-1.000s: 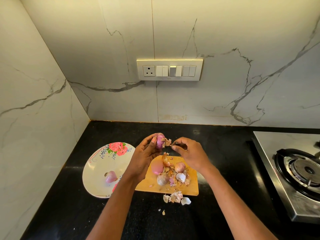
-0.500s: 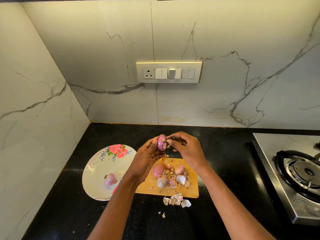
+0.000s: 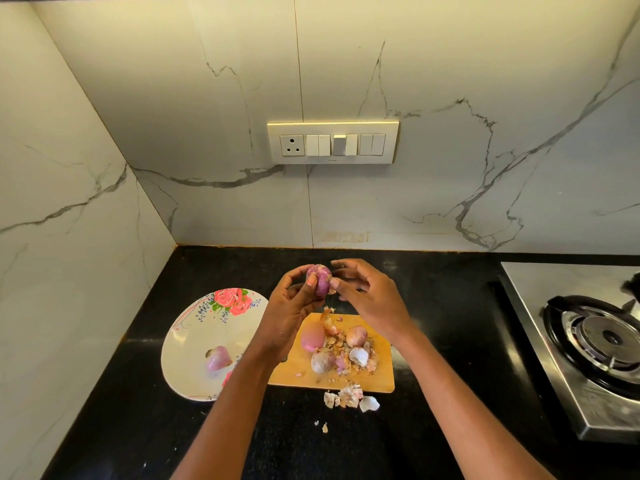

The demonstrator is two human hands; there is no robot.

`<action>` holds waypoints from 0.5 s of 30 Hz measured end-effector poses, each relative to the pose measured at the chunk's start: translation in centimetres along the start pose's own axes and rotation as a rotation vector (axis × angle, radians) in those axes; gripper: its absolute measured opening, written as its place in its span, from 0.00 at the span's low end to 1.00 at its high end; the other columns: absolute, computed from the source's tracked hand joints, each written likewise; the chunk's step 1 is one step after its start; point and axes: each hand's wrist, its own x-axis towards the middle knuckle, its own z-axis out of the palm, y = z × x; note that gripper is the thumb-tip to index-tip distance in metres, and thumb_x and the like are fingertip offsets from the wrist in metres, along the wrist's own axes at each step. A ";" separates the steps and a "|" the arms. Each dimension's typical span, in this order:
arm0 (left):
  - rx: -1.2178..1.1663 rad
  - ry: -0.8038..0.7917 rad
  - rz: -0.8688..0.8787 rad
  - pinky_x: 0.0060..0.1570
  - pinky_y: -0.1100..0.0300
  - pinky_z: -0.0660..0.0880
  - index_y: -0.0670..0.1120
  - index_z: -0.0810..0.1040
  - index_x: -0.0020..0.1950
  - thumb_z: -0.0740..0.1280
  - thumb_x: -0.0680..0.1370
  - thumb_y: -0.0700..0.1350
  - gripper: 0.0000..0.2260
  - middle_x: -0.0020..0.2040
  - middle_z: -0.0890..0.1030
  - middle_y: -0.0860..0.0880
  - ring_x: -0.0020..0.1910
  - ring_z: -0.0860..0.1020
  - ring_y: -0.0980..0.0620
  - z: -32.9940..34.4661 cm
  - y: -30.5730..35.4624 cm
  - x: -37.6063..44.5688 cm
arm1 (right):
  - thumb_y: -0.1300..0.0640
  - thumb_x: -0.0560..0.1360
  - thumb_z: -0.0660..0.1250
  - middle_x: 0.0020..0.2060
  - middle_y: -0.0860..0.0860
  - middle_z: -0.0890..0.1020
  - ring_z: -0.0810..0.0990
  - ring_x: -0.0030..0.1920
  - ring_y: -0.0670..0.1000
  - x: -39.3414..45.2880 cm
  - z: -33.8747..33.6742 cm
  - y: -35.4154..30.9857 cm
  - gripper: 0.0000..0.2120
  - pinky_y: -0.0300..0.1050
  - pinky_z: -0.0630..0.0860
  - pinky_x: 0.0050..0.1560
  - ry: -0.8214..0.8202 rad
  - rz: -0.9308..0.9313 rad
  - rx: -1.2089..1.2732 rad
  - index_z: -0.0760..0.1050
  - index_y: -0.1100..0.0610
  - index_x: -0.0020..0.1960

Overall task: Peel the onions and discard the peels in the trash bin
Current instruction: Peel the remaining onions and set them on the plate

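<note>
My left hand (image 3: 289,311) grips a small purple onion (image 3: 318,279) above the far edge of the wooden cutting board (image 3: 375,379). My right hand (image 3: 369,296) is beside it, fingertips pinching a scrap of peel at the onion's right side. On the board lie several onions (image 3: 322,362) among loose peels (image 3: 358,356). One peeled onion (image 3: 218,358) sits on the flowered plate (image 3: 194,341) to the left. More peels (image 3: 349,398) lie on the black counter in front of the board. No trash bin is in view.
A steel gas stove (image 3: 588,344) occupies the right side of the black counter (image 3: 121,410). Marble walls close the corner at the back and left. A switch panel (image 3: 332,143) is on the back wall.
My right hand drew back to the onion after pulling away with peel a second ago; its fingers now spread at the onion's right side. The left hand turned the onion slightly.
</note>
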 end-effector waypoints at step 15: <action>0.091 -0.030 0.050 0.58 0.56 0.80 0.50 0.74 0.69 0.67 0.77 0.53 0.20 0.63 0.82 0.46 0.61 0.82 0.48 -0.1 0.0 -0.2 | 0.53 0.77 0.74 0.46 0.43 0.86 0.84 0.49 0.41 -0.1 0.2 0.0 0.08 0.34 0.80 0.50 0.078 -0.042 -0.094 0.84 0.54 0.55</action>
